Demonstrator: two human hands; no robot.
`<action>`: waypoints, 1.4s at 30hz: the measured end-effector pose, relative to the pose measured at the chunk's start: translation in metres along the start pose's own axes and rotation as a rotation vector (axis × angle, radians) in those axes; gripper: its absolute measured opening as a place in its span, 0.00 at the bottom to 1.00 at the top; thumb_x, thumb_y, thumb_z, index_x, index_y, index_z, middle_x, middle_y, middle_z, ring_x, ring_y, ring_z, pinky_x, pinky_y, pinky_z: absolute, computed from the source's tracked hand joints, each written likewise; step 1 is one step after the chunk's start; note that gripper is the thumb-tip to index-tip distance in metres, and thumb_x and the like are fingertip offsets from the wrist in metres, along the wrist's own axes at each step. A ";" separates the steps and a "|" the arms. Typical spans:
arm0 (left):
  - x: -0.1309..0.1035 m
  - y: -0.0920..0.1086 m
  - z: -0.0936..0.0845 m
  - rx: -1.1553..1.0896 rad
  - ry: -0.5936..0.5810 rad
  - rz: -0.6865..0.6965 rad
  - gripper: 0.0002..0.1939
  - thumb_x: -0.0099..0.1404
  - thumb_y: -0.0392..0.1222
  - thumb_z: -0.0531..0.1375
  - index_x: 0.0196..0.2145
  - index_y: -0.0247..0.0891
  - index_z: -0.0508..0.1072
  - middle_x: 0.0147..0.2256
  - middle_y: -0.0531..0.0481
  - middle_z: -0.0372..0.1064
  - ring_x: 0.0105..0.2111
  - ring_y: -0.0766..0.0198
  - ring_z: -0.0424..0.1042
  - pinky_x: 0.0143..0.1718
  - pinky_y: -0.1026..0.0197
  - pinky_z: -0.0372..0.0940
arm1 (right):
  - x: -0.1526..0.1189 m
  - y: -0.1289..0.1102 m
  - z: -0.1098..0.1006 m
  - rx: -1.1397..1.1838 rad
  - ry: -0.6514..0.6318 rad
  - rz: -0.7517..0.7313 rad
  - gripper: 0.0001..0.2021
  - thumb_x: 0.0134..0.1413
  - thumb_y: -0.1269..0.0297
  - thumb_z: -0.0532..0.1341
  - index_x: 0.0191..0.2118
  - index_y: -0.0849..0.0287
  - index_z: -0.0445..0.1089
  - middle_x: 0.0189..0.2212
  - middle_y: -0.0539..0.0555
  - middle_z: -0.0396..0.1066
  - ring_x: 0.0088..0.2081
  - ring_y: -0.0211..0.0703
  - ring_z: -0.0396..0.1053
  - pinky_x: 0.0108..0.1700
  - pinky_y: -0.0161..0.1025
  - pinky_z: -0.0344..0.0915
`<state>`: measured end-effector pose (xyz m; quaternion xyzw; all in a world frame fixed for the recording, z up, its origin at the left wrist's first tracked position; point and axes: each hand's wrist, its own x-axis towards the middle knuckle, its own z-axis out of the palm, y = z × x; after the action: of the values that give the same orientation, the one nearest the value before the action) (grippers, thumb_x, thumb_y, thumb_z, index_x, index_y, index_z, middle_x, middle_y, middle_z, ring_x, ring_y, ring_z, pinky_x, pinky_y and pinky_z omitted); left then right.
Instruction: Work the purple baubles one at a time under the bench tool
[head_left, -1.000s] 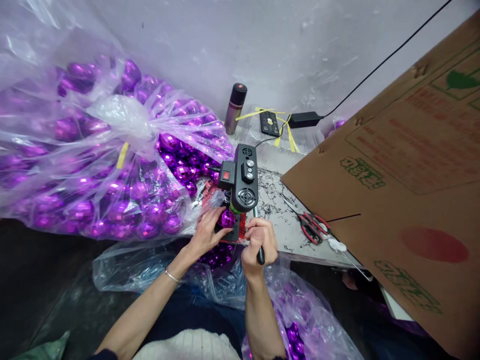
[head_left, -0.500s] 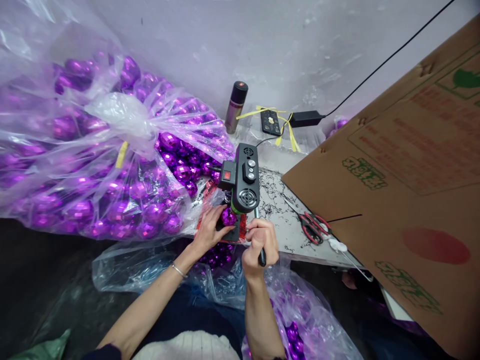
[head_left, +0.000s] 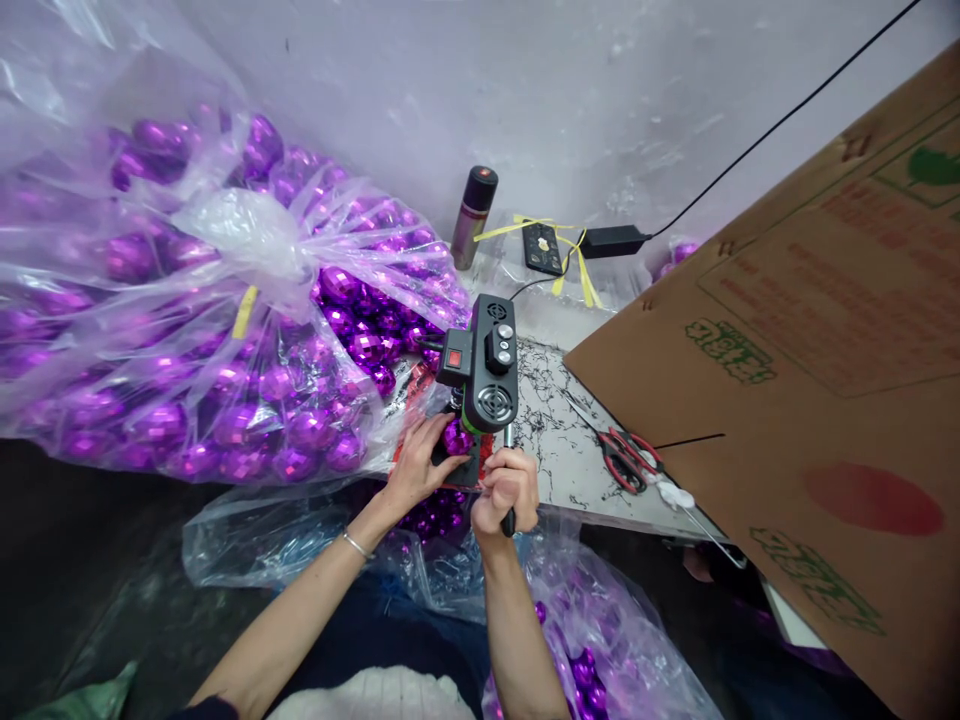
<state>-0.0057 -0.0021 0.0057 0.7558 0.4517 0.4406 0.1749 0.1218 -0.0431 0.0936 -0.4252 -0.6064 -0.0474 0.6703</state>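
Note:
A small black bench drill press [head_left: 493,362] with a red switch stands on the worktable. Beneath its head sits a shiny purple ball ornament [head_left: 457,437] on the dark base plate. My left hand [head_left: 422,455] has thumb and fingers around this ball from the left and front, steadying it. My right hand [head_left: 506,490] is wrapped round the press's lever [head_left: 509,521], whose black grip end pokes out below the fist. The contact between the machine's tip and the ball is hidden by the head.
Clear bags [head_left: 247,240] of purple balls fill the left. A cardboard box [head_left: 810,380] leans in from the right, with scissors [head_left: 628,455] beside it. Behind the press are a spray can [head_left: 474,217], a phone [head_left: 541,247] and a power adapter [head_left: 615,240]. Black shavings litter the tabletop [head_left: 546,400].
My right hand and the lever have swung slightly left, closer to the base plate. My left hand stays on the ball.

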 end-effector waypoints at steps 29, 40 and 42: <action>-0.001 -0.002 0.002 -0.048 -0.004 -0.013 0.33 0.71 0.58 0.67 0.66 0.39 0.70 0.58 0.34 0.78 0.59 0.41 0.78 0.61 0.39 0.72 | -0.007 0.010 0.005 -0.047 0.050 -0.065 0.17 0.76 0.66 0.48 0.31 0.54 0.62 0.29 0.48 0.67 0.29 0.38 0.68 0.37 0.43 0.69; 0.000 -0.001 0.001 -0.056 0.009 0.001 0.31 0.72 0.53 0.67 0.66 0.38 0.68 0.59 0.34 0.77 0.60 0.42 0.78 0.61 0.39 0.73 | 0.030 -0.014 -0.006 -0.035 -0.045 0.034 0.16 0.72 0.71 0.51 0.29 0.54 0.64 0.27 0.48 0.67 0.31 0.39 0.70 0.34 0.39 0.65; -0.011 0.003 -0.005 -0.038 -0.005 0.033 0.30 0.73 0.50 0.66 0.67 0.39 0.67 0.60 0.33 0.76 0.61 0.43 0.77 0.63 0.37 0.71 | 0.042 -0.023 -0.010 -0.015 -0.060 0.078 0.16 0.71 0.73 0.53 0.29 0.54 0.64 0.26 0.47 0.66 0.31 0.39 0.70 0.35 0.39 0.65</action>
<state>-0.0105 -0.0137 0.0043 0.7607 0.4304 0.4501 0.1828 0.1270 -0.0446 0.1419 -0.4547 -0.6089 -0.0129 0.6499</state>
